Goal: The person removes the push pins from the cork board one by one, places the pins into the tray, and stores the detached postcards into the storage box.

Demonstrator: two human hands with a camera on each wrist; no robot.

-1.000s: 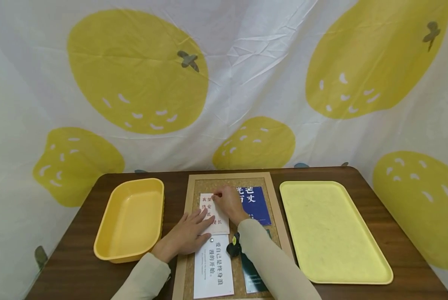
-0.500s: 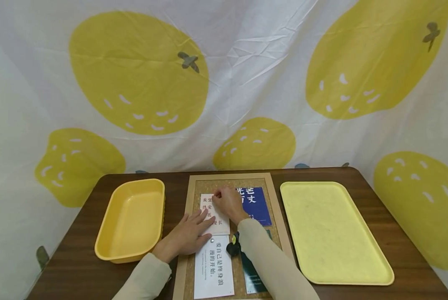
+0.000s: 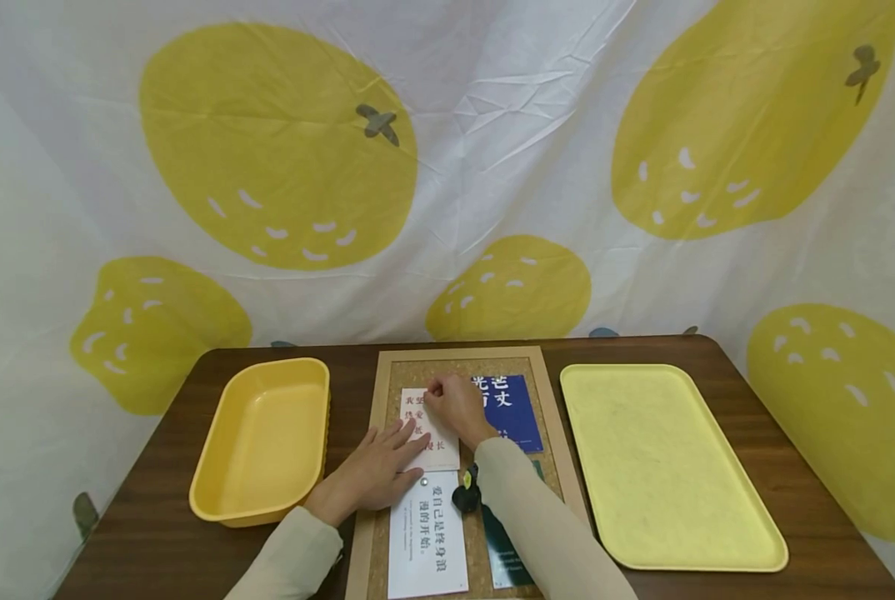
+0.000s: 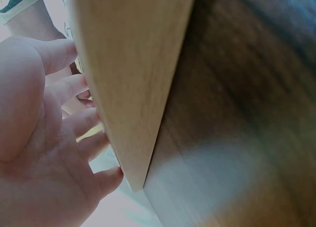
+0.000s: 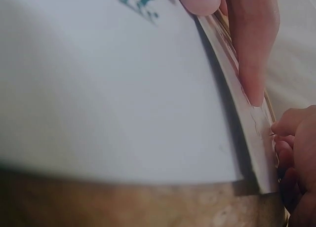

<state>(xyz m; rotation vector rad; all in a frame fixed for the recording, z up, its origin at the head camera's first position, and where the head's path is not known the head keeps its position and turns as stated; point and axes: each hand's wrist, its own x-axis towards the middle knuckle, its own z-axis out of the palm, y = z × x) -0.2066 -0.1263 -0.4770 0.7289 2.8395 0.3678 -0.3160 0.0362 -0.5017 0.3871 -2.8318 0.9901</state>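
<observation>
My left hand (image 3: 376,471) lies with spread, straight fingers on a white card (image 3: 442,457) printed with red characters. In the left wrist view its palm shows beside the board's pale wooden frame (image 4: 131,84). At the top of that card, my right hand (image 3: 457,407) pinches something small, its fingertips together. A thin pin point (image 5: 272,134) pokes out from them in the right wrist view; the head of the pin is hidden. Below lies a second white card (image 3: 427,542) with dark characters and a silver pushpin (image 3: 424,482) at its top.
The cork board (image 3: 455,367) also bears a blue card (image 3: 520,421) and a dark green card (image 3: 506,554), partly under the right sleeve. A deep yellow basin (image 3: 263,446) stands left of the board on the wooden table (image 3: 151,500). To the right lies a flat yellow tray (image 3: 668,467).
Both hands stay in place on the card. The right fingertips look closer together than a second ago.
</observation>
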